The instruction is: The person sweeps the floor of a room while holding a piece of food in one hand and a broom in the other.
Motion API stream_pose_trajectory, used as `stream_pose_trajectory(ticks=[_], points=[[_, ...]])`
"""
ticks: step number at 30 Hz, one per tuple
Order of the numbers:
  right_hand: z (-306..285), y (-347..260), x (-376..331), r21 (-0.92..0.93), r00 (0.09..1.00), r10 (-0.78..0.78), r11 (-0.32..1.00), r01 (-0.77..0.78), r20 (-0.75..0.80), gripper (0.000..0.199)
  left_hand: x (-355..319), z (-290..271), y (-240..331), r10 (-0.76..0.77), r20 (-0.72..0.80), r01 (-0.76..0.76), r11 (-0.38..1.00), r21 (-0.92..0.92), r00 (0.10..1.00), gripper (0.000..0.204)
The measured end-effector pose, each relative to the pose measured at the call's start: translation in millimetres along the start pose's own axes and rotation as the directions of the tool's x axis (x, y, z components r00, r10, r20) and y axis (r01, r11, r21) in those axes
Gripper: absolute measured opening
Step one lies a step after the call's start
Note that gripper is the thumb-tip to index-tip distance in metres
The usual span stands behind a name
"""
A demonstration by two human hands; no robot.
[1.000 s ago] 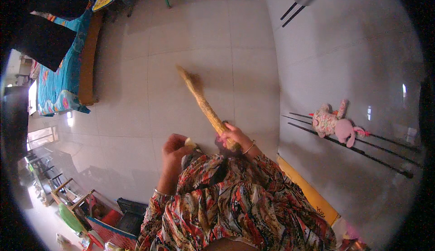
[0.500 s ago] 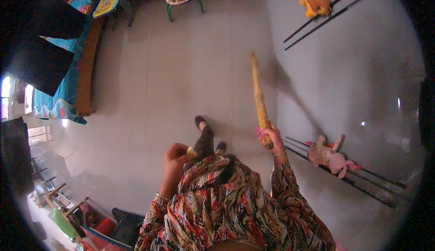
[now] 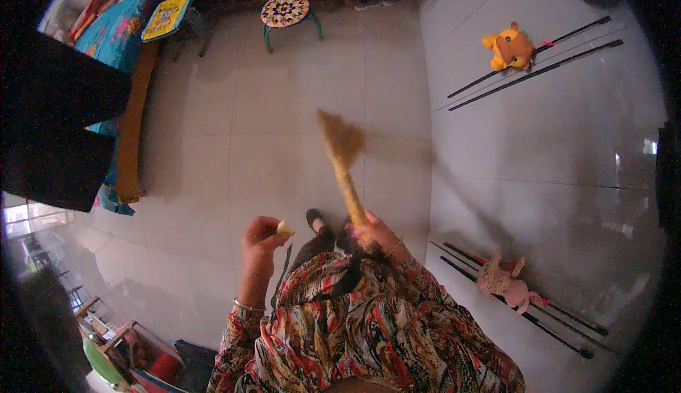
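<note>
A straw-coloured hand broom (image 3: 347, 180) is in my right hand (image 3: 376, 230), its fingers wrapped round the lower end of the handle. The broom's fanned bristle end points forward and stays above the pale tiled floor. In front of me on the left, my left hand (image 3: 259, 240) is closed, pinching a small pale-yellow piece (image 3: 284, 229) between thumb and fingers; what it is I cannot make out. My feet in dark shoes show just beyond the patterned garment.
A bed (image 3: 128, 31) with a blue floral cover lies at the left, beside a yellow-topped stool (image 3: 168, 15). Farther ahead stands a round patterned stool (image 3: 285, 10). On the right, an orange plush toy (image 3: 511, 47) and a pink plush toy (image 3: 505, 285) rest against black rods.
My right hand has swung the broom left and closer to my body, and its bristle fan now faces me. The left hand has shifted slightly left and up with the pale piece.
</note>
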State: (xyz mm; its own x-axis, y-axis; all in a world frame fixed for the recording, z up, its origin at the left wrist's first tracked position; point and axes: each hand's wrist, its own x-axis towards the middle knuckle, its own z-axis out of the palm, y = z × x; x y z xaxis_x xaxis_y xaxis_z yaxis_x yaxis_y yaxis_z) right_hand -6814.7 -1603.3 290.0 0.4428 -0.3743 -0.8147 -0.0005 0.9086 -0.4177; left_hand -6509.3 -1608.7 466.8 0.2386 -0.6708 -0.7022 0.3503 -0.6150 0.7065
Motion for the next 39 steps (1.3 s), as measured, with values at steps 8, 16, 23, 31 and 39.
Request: stream_pose_trajectory(ticks=[8, 16, 23, 31, 39], points=[[32, -119, -11, 0.052, 0.978, 0.085, 0.994, -0.096, 0.19, 0.048, 28, 33, 26, 0.003, 0.036, -0.002, 1.0, -0.015, 0.999, 0.016], [-60, -176, -26, -0.085, 0.995, -0.09, 0.993, 0.085, -0.051, 0.048, 55, 57, 40, 0.017, -0.097, -0.018, 1.0, -0.007, 0.995, 0.017], [-161, -237, 29, -0.132, 0.914, -0.181, 0.981, 0.141, -0.363, 0.03, 72, 100, 54, -0.008, -0.1, 0.004, 0.999, -0.045, 0.995, 0.016], [-117, -231, 76, -0.293, 0.956, -0.117, 0.955, 0.034, -0.268, 0.041, 99, 123, 62, -0.097, -0.106, 0.086, 0.991, -0.1, 0.99, 0.017], [-70, -241, 98, -0.221, 0.976, 0.105, 0.973, -0.062, 0.19, 0.054, 156, 130, 95, 0.007, -0.106, -0.015, 0.997, -0.081, 0.994, 0.017]])
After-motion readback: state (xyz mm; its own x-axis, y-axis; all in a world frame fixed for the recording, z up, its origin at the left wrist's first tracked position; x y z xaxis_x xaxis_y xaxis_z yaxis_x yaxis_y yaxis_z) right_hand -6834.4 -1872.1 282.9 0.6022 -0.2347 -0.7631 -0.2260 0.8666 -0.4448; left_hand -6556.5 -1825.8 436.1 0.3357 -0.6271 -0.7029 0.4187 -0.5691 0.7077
